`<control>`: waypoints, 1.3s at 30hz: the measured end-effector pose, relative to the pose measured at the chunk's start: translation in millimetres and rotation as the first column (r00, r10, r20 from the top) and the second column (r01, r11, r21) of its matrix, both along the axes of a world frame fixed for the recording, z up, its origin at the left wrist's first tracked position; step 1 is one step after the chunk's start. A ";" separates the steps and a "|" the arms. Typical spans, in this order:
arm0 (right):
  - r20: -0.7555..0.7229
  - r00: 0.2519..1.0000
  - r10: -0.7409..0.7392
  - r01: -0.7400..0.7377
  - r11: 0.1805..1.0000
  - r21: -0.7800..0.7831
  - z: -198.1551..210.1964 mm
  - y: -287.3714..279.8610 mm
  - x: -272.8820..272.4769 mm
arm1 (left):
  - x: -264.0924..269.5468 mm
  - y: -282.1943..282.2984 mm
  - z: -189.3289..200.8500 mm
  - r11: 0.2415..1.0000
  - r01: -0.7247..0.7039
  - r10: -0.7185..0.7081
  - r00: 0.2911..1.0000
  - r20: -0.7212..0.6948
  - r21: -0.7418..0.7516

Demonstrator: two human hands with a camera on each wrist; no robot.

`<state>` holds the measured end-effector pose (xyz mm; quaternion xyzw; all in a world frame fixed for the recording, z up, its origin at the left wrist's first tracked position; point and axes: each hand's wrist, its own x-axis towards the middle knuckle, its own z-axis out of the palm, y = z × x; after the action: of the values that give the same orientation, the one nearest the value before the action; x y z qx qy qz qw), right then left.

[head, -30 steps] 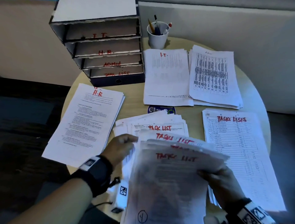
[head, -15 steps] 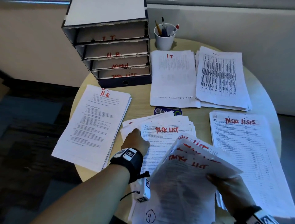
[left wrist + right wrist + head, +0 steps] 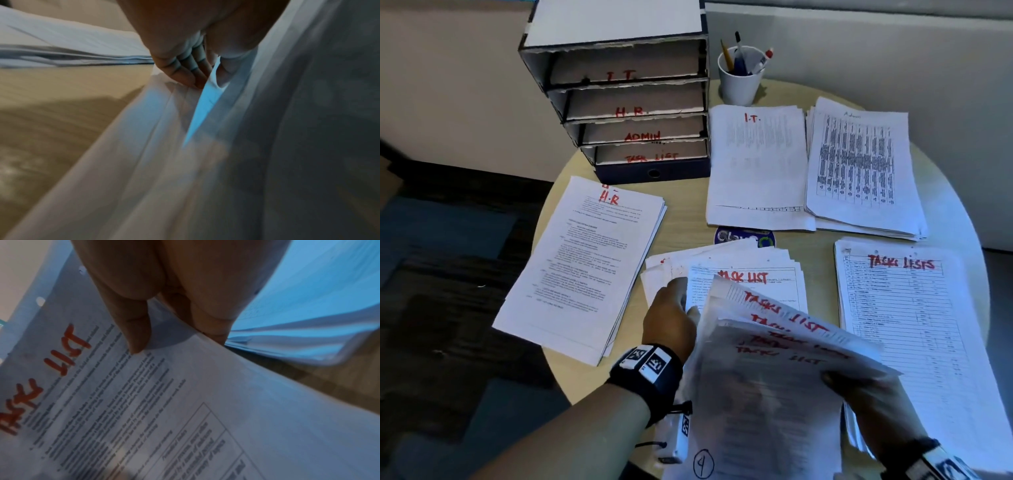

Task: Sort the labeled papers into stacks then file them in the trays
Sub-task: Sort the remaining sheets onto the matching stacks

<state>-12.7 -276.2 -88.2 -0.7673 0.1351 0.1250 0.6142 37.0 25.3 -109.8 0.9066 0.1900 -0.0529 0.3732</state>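
Right hand [image 3: 859,394] grips a fanned sheaf of Task List sheets [image 3: 774,377] by its right edge, thumb on top and fingers underneath, as the right wrist view shows. The sheaf is raised off the bench [image 3: 688,219] and tilted, its long axis running from the person toward the trays.

Left hand [image 3: 671,322] lies at the left edge of the loose pile [image 3: 743,274] in the bench centre. In the left wrist view the fingers [image 3: 185,71] are curled under and the thumb sits on top, pinching a few sheets at that edge.

Key relation: the finished Task Lists stack [image 3: 900,308] lies flat directly to the right of the raised sheaf, just beside the right hand, with its long axis parallel to the sheaf. The right hand is the nearer one; the left hand is well apart from that stack, across the loose pile.

Judgement: sorting step, not yet filing. The sheaf likely needs a short sideways carry to the right with little turning.

The tray rack [image 3: 633,102], 4 slots, stands at the far left, well apart from both hands.
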 end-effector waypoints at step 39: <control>0.599 0.762 0.247 0.193 0.795 -0.574 117.2 71.2 40.6 | -7.5 3.0 106.9 0.941 0.330 -0.326 0.943 -0.062 0.071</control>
<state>28.0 -204.9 29.0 -0.9186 -0.0641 -0.1880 0.3416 29.5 28.2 -2.9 0.9382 0.0475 -0.1288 0.3176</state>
